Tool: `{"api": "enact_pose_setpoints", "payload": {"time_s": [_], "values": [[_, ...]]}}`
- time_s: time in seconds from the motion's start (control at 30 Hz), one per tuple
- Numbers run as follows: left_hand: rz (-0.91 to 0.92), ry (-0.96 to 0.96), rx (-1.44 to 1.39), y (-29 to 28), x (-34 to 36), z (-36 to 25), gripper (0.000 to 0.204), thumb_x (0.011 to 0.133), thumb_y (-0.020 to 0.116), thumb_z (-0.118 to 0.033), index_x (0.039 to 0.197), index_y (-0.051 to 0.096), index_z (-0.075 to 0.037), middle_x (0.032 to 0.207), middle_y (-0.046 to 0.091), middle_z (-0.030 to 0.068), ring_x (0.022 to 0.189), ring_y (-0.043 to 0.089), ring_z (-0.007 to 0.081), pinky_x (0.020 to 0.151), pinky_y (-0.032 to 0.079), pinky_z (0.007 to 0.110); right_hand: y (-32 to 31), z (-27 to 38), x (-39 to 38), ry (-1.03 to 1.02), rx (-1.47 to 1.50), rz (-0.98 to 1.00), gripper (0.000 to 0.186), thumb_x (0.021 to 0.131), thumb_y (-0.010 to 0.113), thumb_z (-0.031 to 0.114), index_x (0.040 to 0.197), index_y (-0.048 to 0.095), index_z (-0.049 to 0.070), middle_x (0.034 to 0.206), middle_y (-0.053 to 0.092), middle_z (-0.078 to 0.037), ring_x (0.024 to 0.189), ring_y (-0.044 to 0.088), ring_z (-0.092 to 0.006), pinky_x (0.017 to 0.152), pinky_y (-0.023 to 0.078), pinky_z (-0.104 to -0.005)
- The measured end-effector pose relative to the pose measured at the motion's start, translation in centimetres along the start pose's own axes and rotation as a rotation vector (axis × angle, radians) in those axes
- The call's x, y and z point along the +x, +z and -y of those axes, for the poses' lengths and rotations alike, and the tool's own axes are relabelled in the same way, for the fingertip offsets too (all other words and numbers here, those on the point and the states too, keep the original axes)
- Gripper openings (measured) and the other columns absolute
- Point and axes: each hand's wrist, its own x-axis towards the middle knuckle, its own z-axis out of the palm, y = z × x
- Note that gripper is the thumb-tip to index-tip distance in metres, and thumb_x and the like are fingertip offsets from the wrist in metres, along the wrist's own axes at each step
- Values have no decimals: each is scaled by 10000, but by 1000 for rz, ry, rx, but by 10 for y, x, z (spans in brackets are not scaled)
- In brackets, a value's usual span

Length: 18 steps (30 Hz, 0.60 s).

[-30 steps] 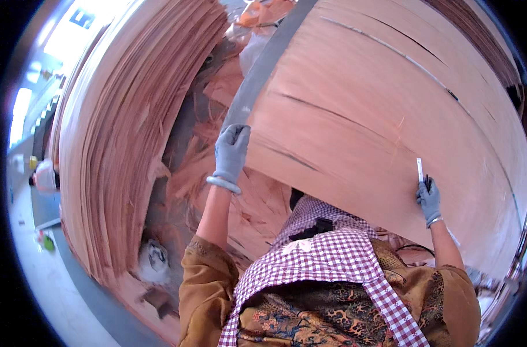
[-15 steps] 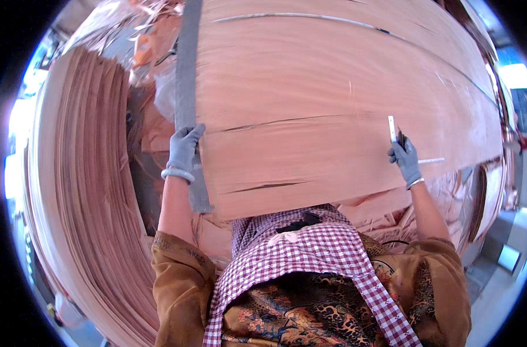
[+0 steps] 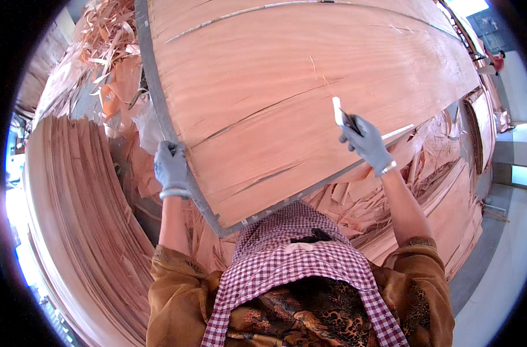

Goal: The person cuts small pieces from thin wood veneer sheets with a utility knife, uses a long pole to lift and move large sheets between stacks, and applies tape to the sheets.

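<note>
A large sheet of pinkish wood veneer (image 3: 263,87), with several dark splits along its grain, lies on a grey-edged work surface (image 3: 202,205). At its left edge is my left hand (image 3: 171,166), in a grey glove, fingers curled in by the grey border. What is between those fingers, if anything, is hidden. Over the near part of the sheet my right hand (image 3: 367,144), gloved too, is closed around a dark-handled tool (image 3: 350,122). A flat white strip (image 3: 336,107) sticks up from the same grip. The tool's exact kind is unclear.
Tall stacked veneer (image 3: 78,196) curves along my left. Torn veneer scraps (image 3: 110,34) heap at the far left, and more scraps (image 3: 361,199) lie under the near edge. A long thin rod (image 3: 246,14) crosses the sheet's far part. A person (image 3: 497,62) stands at the far right.
My right hand has moved left and toward the middle with the tool and white strip. The grey border now shows along the near edge of the sheet. My left hand sits slightly lower on the left edge.
</note>
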Motion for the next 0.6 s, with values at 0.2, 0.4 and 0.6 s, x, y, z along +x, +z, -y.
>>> {"api": "enact_pose_setpoints", "payload": {"time_s": [0.2,0.4,0.6], "values": [[33,736,-11,30,-16,-66,233,820,601,-167,1035,616,-77,1147,576,139,1095,517,333,929,408,416,38,4,92,57,138,124,229,858,572,149,1049,542,26,689,622,-63,480,506,-90,443,407,-238],[138,1081,-24,102,-13,-164,340,837,534,-158,1151,560,-29,1238,533,156,1192,462,311,1024,342,425,30,-10,102,117,70,138,255,842,585,182,1019,512,14,679,616,-69,508,542,-113,460,430,-240],[255,1179,19,135,2,-173,469,813,583,-238,1221,518,-16,1256,509,192,1199,447,356,1022,331,462,58,0,109,10,-250,52,585,833,467,589,822,614,23,841,634,-240,822,625,-370,709,487,-440]]}}
